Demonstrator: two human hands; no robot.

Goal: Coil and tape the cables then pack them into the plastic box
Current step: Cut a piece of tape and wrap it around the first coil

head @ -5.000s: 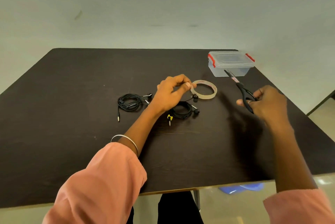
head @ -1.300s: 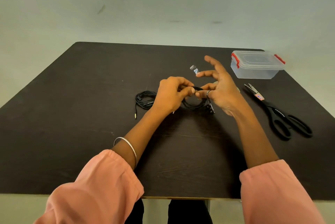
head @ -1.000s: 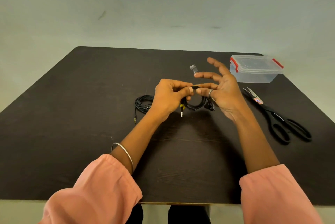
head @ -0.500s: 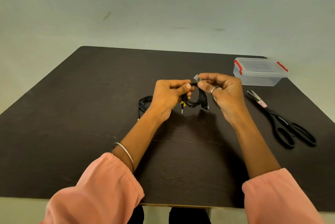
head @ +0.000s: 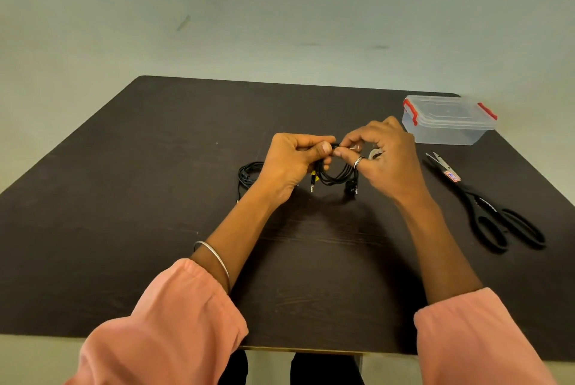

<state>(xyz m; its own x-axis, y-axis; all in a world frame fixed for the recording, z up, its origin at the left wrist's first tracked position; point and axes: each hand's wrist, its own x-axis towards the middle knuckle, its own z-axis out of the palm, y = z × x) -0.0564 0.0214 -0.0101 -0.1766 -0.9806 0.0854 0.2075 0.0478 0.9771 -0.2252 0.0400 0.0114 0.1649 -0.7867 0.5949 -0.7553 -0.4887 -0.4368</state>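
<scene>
Cables first: you hold one coiled cable (head: 337, 173) just above the tabletop (head: 155, 198), your left hand (head: 292, 163) pinching its top while your right hand (head: 382, 160) fingers close on the same spot, apparently wrapping a bit of tape there, though the tape itself is too small to make out. That taping looks unfinished. A second coiled cable (head: 249, 171) lies just left of your left hand; whether it is taped, I cannot tell. Nothing is packed: the plastic box (head: 448, 120) sits lidded near the far right corner. Scissors (head: 485, 207) lie between you and that box, near the right edge, so reach around them. Open room lies left.
</scene>
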